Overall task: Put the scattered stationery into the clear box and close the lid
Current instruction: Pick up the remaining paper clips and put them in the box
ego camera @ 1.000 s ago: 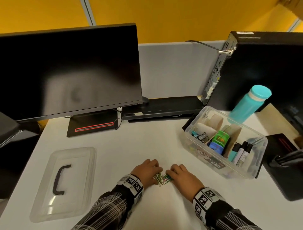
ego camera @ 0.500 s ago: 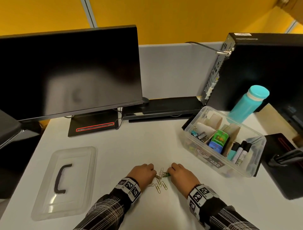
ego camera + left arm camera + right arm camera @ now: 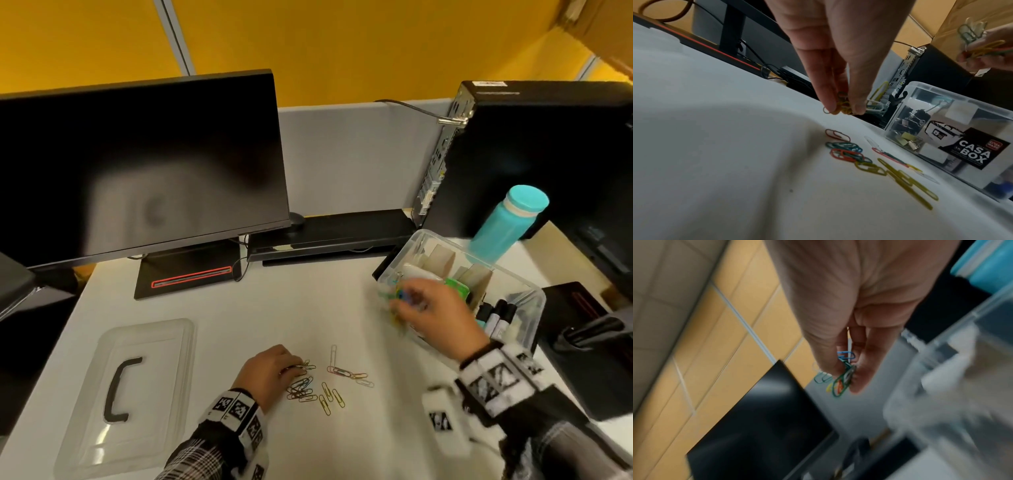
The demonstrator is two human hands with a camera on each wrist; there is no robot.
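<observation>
clear box [image 3: 534, 301]: open, at tabletop [image 3: 239, 325] right | paper clips [image 3: 322, 387]: scattered left of box | right hand [image 3: 435, 308]: a colourful bunch is pinched at box's near-left corner; release advised only once inside the rim | left hand [image 3: 270, 371]: more clips are pinched | lid [image 3: 123, 394]: far left of box | change: right hand has been lifted from pile to box.

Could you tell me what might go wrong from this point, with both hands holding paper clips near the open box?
1. The right hand pinches a loose bunch of paper clips at the rim of the clear box; several dangle from the grip and could drop outside.
2. The left hand pinches only a few; the clips still on the desk lie spread out and could be missed.
3. The lid lies apart, so closing remains undone.
</observation>
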